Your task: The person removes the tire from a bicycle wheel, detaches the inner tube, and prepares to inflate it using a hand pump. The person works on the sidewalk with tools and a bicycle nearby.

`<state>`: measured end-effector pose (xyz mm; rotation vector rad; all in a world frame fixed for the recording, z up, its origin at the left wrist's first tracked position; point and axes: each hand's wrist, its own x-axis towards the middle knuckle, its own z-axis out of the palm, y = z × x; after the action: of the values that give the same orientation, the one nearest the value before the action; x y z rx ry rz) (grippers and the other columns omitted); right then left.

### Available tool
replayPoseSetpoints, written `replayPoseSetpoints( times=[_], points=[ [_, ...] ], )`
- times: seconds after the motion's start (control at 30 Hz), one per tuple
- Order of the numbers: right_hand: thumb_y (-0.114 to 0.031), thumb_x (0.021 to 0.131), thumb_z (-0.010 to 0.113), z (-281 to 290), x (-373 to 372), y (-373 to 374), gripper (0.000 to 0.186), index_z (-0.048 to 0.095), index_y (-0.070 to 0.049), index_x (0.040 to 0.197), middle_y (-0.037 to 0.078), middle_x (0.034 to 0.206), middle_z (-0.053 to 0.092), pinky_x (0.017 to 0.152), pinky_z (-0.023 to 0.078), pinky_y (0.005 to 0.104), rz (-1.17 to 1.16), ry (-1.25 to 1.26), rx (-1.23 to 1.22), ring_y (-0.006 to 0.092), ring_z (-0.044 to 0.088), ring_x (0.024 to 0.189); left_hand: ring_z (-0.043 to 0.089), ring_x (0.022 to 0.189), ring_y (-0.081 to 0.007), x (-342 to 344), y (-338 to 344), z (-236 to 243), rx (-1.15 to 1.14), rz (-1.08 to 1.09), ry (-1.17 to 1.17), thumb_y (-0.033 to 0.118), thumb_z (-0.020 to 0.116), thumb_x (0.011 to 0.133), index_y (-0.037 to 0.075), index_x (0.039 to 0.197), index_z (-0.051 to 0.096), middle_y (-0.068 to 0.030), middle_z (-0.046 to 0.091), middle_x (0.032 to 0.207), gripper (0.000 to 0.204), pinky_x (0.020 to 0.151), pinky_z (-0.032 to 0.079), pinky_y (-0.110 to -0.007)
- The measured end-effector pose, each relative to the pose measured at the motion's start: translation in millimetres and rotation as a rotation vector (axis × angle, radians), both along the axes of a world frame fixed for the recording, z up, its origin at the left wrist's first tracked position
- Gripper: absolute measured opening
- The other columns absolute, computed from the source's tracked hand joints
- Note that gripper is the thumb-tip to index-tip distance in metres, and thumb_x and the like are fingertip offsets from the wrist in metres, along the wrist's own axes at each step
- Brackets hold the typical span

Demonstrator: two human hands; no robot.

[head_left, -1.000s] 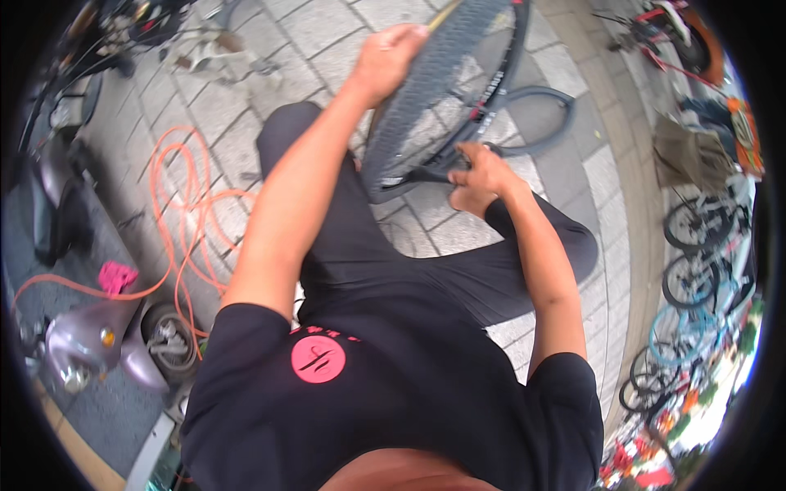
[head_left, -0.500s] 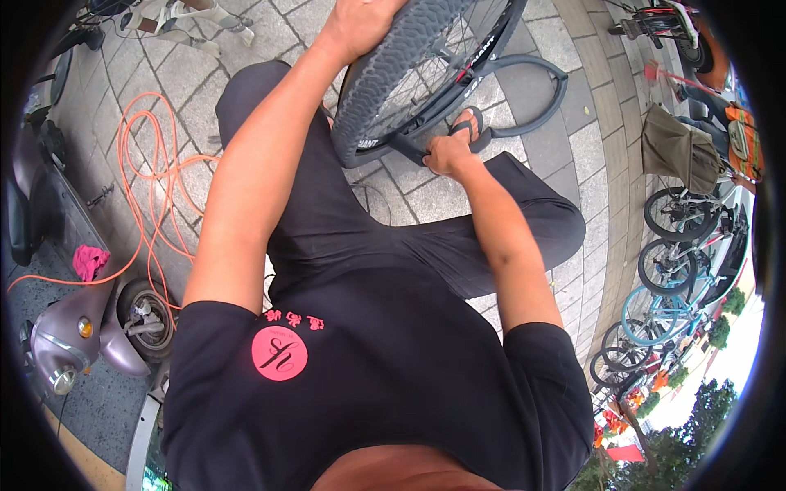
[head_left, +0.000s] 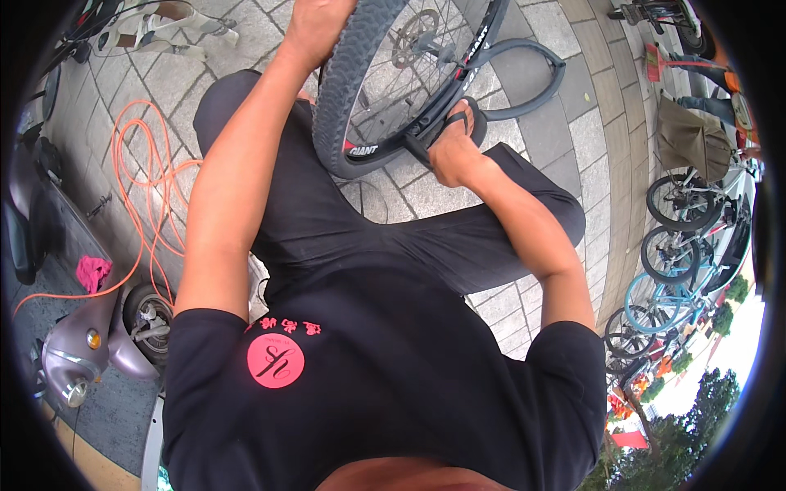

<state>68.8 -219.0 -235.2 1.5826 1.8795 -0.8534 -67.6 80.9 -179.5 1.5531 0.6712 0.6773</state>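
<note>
A bicycle wheel (head_left: 332, 123) with a knobbly black tyre, spokes and a brake disc stands tilted on the paving between my legs. At the top edge, my left hand (head_left: 318, 34) grips the tyre's tread, its fingertips partly out of view. My right hand (head_left: 452, 157) is closed on a black inner tube (head_left: 553, 88) beside the lower right of the rim. Part of the tube lies between tyre and rim, as far as I can see; the rest loops out to the right on the ground. Its fingers are partly hidden behind the hand's back.
An orange hose (head_left: 119, 155) lies coiled on the paving at left, near a silver-purple scooter (head_left: 78, 340) and a pink cloth (head_left: 93, 273). Parked bicycles (head_left: 667, 254) line the right side. My sandalled foot (head_left: 468, 119) is close to my right hand.
The wheel has shifted left and turned, so its brake disc now shows. My left hand moved left with it. My right hand moved slightly right, still at the tube.
</note>
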Motion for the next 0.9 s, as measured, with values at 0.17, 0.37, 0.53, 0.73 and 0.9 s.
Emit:
replayPoseSetpoints(
  times=[0.17, 0.37, 0.53, 0.73, 0.9],
  points=[
    [-0.013, 0.084, 0.067, 6, -41, 7, 0.018, 0.080, -0.007, 0.094, 0.017, 0.100, 0.079, 0.078, 0.059, 0.0425, -0.027, 0.133, -0.026, 0.0323, 0.078, 0.093, 0.048, 0.065, -0.0070, 0, -6, 3, 0.068, -0.014, 0.056, 0.037, 0.057, 0.110, 0.004, 0.084, 0.067, 0.0044, 0.055, 0.069, 0.044, 0.060, 0.040, -0.029],
    [-0.014, 0.085, 0.070, 36, -31, -1, 0.015, 0.082, -0.011, 0.093, 0.009, 0.094, 0.080, 0.074, 0.058, 0.0371, 0.099, 0.014, -0.016, 0.0249, 0.079, 0.091, 0.056, 0.070, -0.0088, -7, -1, -5, 0.334, 0.072, 0.010, 0.035, 0.055, 0.111, 0.000, 0.096, 0.073, 0.0010, 0.067, 0.079, 0.043, 0.066, 0.046, -0.029],
    [-0.017, 0.087, 0.068, 28, -15, -19, 0.017, 0.082, -0.011, 0.094, 0.008, 0.093, 0.080, 0.075, 0.057, 0.0372, 0.135, 0.009, 0.011, 0.0277, 0.078, 0.091, 0.057, 0.073, -0.0072, -6, -10, 7, -0.044, 0.019, -0.083, 0.034, 0.054, 0.112, 0.000, 0.100, 0.074, 0.0026, 0.068, 0.083, 0.042, 0.067, 0.046, -0.027],
    [-0.048, 0.088, 0.070, -11, 53, 20, 0.057, 0.072, -0.006, 0.126, 0.022, 0.124, 0.071, 0.105, 0.049, 0.0452, -0.388, 0.218, -0.271, 0.0412, 0.065, 0.123, 0.053, 0.071, -0.0052, 4, -18, 32, -0.113, -0.015, 0.060, 0.039, 0.056, 0.111, 0.003, 0.093, 0.073, 0.0053, 0.063, 0.078, 0.043, 0.064, 0.042, -0.025],
    [-0.046, 0.086, 0.075, -66, 142, 55, 0.075, 0.060, 0.004, 0.141, 0.028, 0.126, 0.071, 0.105, 0.053, 0.0420, -0.940, 0.180, 0.014, 0.0428, 0.067, 0.120, 0.058, 0.080, -0.0068, -8, 0, 24, -0.027, 0.061, 0.140, 0.035, 0.061, 0.108, 0.000, 0.107, 0.074, 0.0027, 0.069, 0.090, 0.038, 0.074, 0.047, -0.025]
  ],
)
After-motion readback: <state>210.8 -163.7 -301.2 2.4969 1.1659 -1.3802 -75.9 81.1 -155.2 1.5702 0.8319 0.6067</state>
